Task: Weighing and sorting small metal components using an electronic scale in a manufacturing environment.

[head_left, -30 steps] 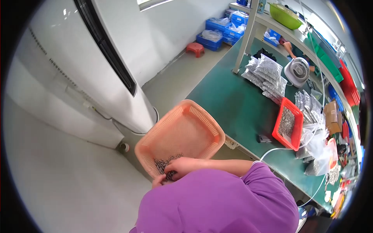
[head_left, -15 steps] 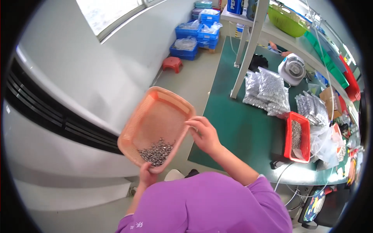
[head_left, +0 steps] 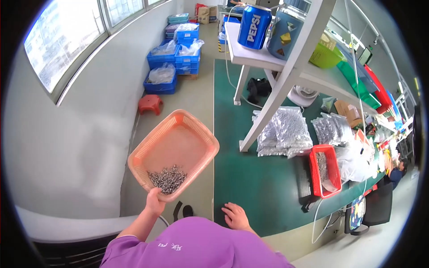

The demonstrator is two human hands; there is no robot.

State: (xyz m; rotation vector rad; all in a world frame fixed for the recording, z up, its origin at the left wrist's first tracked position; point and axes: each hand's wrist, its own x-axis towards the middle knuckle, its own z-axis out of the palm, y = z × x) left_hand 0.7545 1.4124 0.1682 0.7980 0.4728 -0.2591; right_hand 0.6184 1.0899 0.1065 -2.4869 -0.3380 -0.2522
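Observation:
My left hand [head_left: 154, 203] grips the near corner of a peach-coloured plastic basket [head_left: 178, 145], which hangs tilted over the floor left of the table. A heap of small shiny metal pieces [head_left: 168, 179] has gathered in the basket's near corner; their exact kind is too small to tell. On the near left edge of the green tabletop [head_left: 259, 187] lies my right hand [head_left: 235, 216], fingers stretched out and holding nothing. Farther right on the table stands a red basket [head_left: 330, 190] with more small metal pieces in it.
Silver-filled clear bags [head_left: 286, 131] lie beyond the red basket, beside a white shelf leg [head_left: 270, 119]. A blue can [head_left: 254, 27] and a jar [head_left: 284, 33] stand on the shelf. Along the wall are a red stool [head_left: 150, 103] and stacked blue crates [head_left: 161, 88]. A black chair [head_left: 380, 205] stands right.
My right hand has let go of the basket's right rim and come down onto the table edge. The left hand still holds the basket. The view has turned, bringing the table closer.

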